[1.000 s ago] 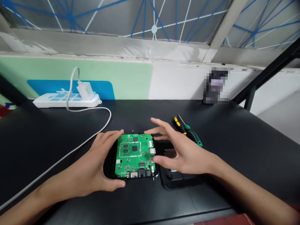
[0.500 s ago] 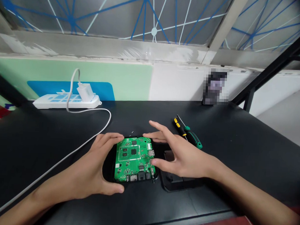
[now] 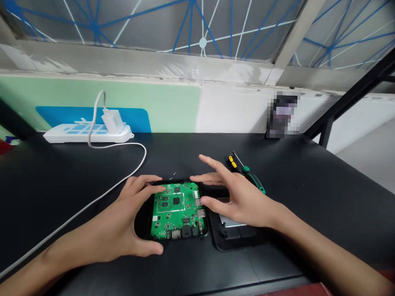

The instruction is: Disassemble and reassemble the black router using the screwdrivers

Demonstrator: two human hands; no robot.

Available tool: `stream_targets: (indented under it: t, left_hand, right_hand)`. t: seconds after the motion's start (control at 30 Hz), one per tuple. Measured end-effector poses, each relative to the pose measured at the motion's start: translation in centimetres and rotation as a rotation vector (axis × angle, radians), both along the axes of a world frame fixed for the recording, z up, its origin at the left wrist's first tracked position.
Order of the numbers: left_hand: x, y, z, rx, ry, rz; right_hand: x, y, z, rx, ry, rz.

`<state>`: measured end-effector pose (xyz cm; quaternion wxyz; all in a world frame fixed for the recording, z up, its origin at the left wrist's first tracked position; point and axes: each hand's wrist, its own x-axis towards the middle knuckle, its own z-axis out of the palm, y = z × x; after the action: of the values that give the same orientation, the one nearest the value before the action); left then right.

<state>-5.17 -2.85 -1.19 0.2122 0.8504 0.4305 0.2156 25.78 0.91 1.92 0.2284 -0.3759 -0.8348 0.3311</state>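
Note:
A green circuit board (image 3: 174,212) lies in a shallow black plastic case (image 3: 143,221) on the dark table. My left hand (image 3: 126,219) wraps the case's left side, fingers over the far left corner and board edge, thumb along the near edge. At the right side, my right hand (image 3: 235,192) has its thumb against the board's metal ports and fingertips at the far right corner; its index finger is raised. Under that hand lies a black cover (image 3: 228,244), partly hidden, with a shiny metal plate (image 3: 235,222) on it.
Two screwdrivers, one with a yellow-and-black handle (image 3: 232,161) and one green-and-black (image 3: 256,183), lie beyond my right hand. A white power strip (image 3: 88,133) with a plugged-in charger (image 3: 112,121) stands at the back left. Its white cable (image 3: 95,198) runs past my left arm.
My right thumb has slid a little farther away along the board's port edge, uncovering a port nearer me. The board's far edge sits slightly lower in the case. A left finger now rests on the board.

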Motion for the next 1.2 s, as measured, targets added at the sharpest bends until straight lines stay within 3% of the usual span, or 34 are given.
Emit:
stream_targets:
  t: [0.17,0.33,0.47,0.57,0.77,1.03,1.2]
  left_hand:
    - [0.0,0.0,0.1,-0.009,0.023,-0.002]
    - [-0.1,-0.2,0.5,-0.02,0.055,-0.001]
    - [-0.3,-0.3,0.8,-0.041,0.092,-0.011]
    - [-0.4,-0.3,1.0,-0.07,0.109,-0.011]
    - [-0.5,-0.3,1.5,-0.086,0.127,-0.023]
    - [-0.3,-0.2,1.5,-0.062,0.127,-0.006]
    - [-0.4,-0.1,1.3,-0.05,0.149,-0.019]
  right_hand:
    - [0.2,0.1,-0.4,0.046,0.018,0.016]
    - [1.0,0.5,0.5,0.168,-0.153,-0.04]
    - [3.0,1.0,1.8,0.24,-0.296,-0.174]
    - [5.4,0.9,2.1,0.245,-0.349,-0.185]
    - [8.9,-1.0,1.6,0.202,-0.479,-0.118]
    - [9.5,-2.9,0.6,0.193,-0.605,-0.026]
    - [9.5,-3.6,0.0,0.216,-0.609,-0.046]
